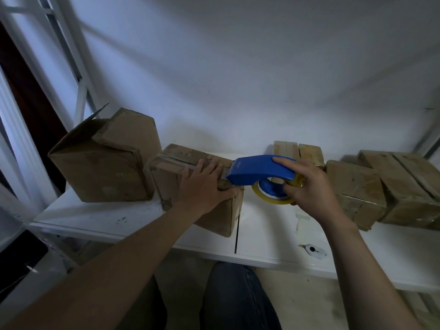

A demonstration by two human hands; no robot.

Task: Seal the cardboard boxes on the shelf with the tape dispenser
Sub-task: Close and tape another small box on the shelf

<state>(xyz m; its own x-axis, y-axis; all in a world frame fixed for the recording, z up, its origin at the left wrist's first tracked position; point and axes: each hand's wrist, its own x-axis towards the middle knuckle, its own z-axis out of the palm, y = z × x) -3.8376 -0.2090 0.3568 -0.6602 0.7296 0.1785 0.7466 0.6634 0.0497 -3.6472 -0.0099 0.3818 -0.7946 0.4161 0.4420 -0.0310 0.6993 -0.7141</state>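
Observation:
A small closed cardboard box (171,172) sits in the middle of the white shelf (266,234). My left hand (204,186) lies on its top right corner, fingers straight across the flaps and thumb over the edge. My right hand (309,186) grips a blue tape dispenser (257,169) with a yellowish tape roll. The dispenser's front end touches the box's right edge beside my left fingers. A bigger box (102,167) with raised flaps stands to the left.
Taped boxes (357,189) (409,189) stand at the right of the shelf, and pale blocks (297,151) lie behind the dispenser. A small white object (314,251) lies near the shelf's front edge. The white wall is close behind. My legs are below the shelf.

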